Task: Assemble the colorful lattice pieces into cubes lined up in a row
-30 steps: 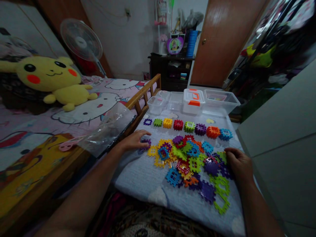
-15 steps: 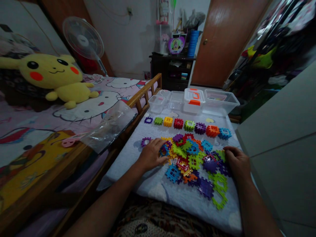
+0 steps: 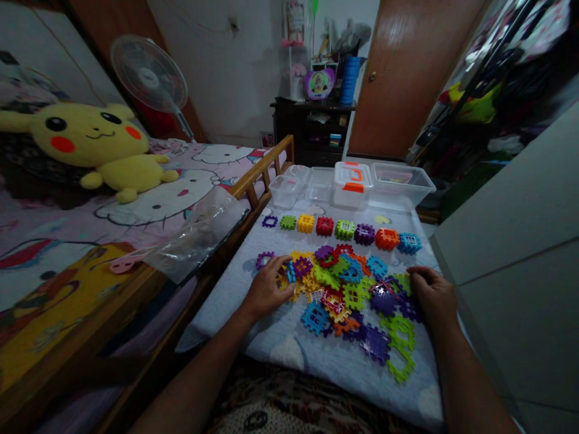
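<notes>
A pile of flat, notched plastic building pieces (image 3: 353, 296) in many colours lies on the cloth-covered table. My left hand (image 3: 268, 290) is at the pile's left side, its fingers and thumb curved around a small blue building piece (image 3: 291, 272). Just right of that is a purple piece (image 3: 302, 267), with yellow pieces (image 3: 310, 283) beneath it. At the right edge of the pile, my right hand (image 3: 433, 293) is closed, fingertips pressed together beside a green piece (image 3: 401, 281). Whatever may be inside the right fingers is hidden.
Behind the pile runs a row of pieces and assembled blocks, from a purple frame (image 3: 270, 222) to a blue block (image 3: 409, 243). Clear plastic boxes (image 3: 402, 184) stand at the table's far end. A wooden bed rail (image 3: 253, 175) borders the left, a pale cabinet (image 3: 511, 229) the right.
My left hand has drawn back to the left with the blue piece, leaving the purple piece more exposed. My right hand stays in place. The view has shifted slightly.
</notes>
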`<state>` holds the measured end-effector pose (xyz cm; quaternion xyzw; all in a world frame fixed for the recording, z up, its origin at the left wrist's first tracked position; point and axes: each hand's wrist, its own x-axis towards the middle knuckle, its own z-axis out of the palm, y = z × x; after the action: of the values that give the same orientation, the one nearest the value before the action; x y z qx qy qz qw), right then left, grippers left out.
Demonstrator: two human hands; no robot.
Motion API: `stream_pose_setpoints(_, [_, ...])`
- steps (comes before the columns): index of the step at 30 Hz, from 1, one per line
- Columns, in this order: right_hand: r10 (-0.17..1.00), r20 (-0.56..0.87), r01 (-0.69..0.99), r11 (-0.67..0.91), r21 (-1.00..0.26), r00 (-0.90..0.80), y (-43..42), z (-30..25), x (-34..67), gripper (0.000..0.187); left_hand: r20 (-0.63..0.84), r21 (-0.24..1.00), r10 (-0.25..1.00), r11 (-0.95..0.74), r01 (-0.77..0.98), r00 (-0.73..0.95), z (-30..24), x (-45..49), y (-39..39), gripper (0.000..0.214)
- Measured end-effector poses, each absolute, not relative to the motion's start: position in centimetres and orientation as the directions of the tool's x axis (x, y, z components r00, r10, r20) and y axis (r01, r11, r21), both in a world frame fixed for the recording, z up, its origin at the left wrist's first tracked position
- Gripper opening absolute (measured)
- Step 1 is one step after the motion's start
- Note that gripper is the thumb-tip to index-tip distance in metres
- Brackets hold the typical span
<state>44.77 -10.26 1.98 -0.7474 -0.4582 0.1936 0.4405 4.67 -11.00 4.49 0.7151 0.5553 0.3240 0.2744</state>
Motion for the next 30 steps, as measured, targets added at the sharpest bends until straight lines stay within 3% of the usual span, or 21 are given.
stream_pose_setpoints(5, [0.857, 0.105, 0.49, -0.184, -0.852, 0.505, -10.2, 2.1, 44.6, 0.036, 0.021, 0.92, 0.985, -0.086, 0.383, 0.171, 4.1, 3.7, -10.9, 0.058])
stream_pose_setpoints(8, [0.86, 0.082, 0.452, -0.182, -0.873, 0.504, -10.3, 2.1, 44.6, 0.034, -0.023, 0.961, 0.984, -0.027, 0.276, 0.178, 3.7, 3.9, -10.6, 0.057])
stream_pose_setpoints(15, [0.86, 0.067, 0.381, -0.152, -0.912, 0.505, -10.3, 1.6, 44.8, 0.031, -0.011, 0.944, 0.996, -0.019, 0.33, 0.087, 4.4, 4.5, -9.9, 0.044])
stream_pose_setpoints(19, [0.836, 0.092, 0.325, -0.107, -0.94, 0.541, -10.3, 1.9, 44.8, 0.028, 0.036, 0.962, 0.979, -0.089, 0.258, 0.201, 5.9, 7.3, -9.7, 0.038])
stream_pose_setpoints(22, [0.811, 0.129, 0.298, -0.058, -0.953, 0.57, -10.3, 2.1, 44.7, 0.026, 0.142, 0.917, 0.943, -0.24, 0.317, 0.302, 6.7, 10.2, -9.2, 0.033])
stream_pose_setpoints(25, [0.796, 0.171, 0.32, -0.03, -0.947, 0.581, -10.5, 2.4, 44.6, 0.026, 0.251, 0.797, 0.889, -0.415, 0.439, 0.384, 6.9, 12.2, -8.6, 0.035])
stream_pose_setpoints(30, [0.84, 0.28, 0.493, 0.017, -0.87, 0.465, -10.9, 3.6, 44.4, 0.027, 0.356, 0.615, 0.835, -0.547, 0.568, 0.418, 6.2, 12.4, -7.5, 0.037])
